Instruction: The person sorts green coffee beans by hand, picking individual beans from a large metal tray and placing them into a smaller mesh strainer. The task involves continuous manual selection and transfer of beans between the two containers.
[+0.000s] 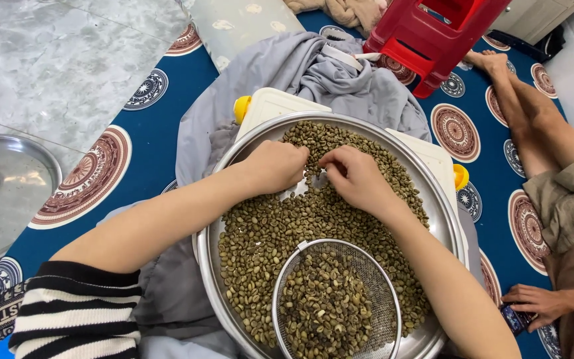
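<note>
Greenish raw coffee beans fill a wide round steel tray, heaped toward its far rim where the left hand and right hand meet, fingers curled loosely down into the pile; whether either grip pinches a bean I cannot tell. Near the tray's near edge, a round wire-mesh sieve holds separate beans, while a grey cloth beneath likely catches strays.
</note>
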